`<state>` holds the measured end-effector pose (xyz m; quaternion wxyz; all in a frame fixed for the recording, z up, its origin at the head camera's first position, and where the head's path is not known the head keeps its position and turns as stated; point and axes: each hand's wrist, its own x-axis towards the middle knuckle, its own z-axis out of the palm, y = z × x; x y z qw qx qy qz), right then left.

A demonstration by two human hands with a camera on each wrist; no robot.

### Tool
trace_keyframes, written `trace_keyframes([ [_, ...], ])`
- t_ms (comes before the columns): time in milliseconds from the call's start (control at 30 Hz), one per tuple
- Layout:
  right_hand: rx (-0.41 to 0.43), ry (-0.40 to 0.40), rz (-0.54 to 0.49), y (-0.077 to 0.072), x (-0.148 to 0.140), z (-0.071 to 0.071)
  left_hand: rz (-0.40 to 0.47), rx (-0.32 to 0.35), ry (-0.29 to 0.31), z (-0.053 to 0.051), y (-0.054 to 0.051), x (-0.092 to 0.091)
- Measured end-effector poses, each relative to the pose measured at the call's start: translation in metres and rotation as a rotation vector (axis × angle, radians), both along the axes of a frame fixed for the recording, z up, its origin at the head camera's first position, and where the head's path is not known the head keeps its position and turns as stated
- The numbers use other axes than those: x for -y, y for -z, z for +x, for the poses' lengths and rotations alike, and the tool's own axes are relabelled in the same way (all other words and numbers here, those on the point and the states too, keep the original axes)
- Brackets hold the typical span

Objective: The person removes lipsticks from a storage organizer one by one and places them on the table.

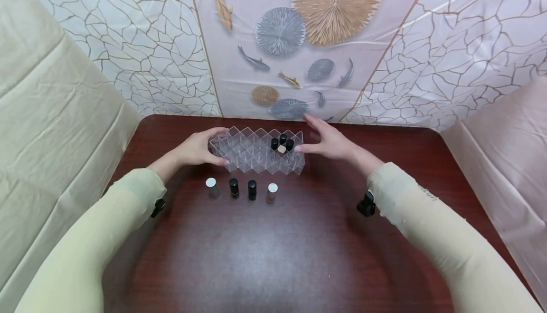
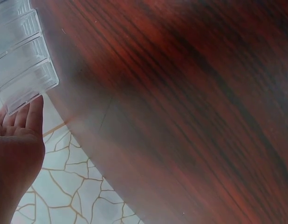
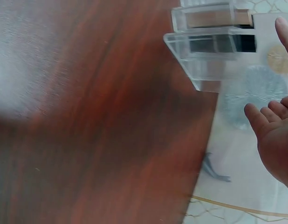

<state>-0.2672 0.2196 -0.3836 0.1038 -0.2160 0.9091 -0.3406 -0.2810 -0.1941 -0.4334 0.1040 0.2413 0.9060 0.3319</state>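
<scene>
A clear organizer with diamond-shaped compartments (image 1: 249, 154) stands near the table's back edge. My left hand (image 1: 194, 149) grips its left end, thumb at the front corner and fingers at the back; the left wrist view has the fingers of this hand (image 2: 18, 144) against the clear organizer (image 2: 27, 60). Beside the right end, my right hand (image 1: 329, 141) is spread with nothing in it; in the right wrist view a gap separates this hand (image 3: 279, 135) from the organizer (image 3: 204, 60). Black-capped bottles (image 1: 274, 144) and one pale-topped item (image 1: 281, 149) occupy compartments near the right end.
In front of the organizer, on the dark red table (image 1: 256, 256), stand a white-capped bottle (image 1: 211, 187), two black-capped bottles (image 1: 234, 188) (image 1: 252, 190) and a silver-capped bottle (image 1: 272, 193). A patterned sheet (image 1: 158, 42) hangs behind the table.
</scene>
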Motion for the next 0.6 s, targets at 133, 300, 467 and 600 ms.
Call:
trace_keyframes([
  [133,0.019,-0.027,-0.019,-0.012,0.001,-0.005,0.005,0.003,0.002,0.0,0.0,0.001],
  [300,0.016,-0.066,0.062,-0.026,0.004,-0.008,0.003,0.002,0.018,-0.002,-0.001,0.001],
  [467,-0.01,-0.103,0.153,-0.038,0.01,-0.012,-0.018,0.01,0.016,-0.005,-0.002,0.001],
  [600,-0.03,-0.13,0.217,-0.044,0.015,-0.015,-0.039,0.025,0.031,-0.007,-0.005,-0.001],
])
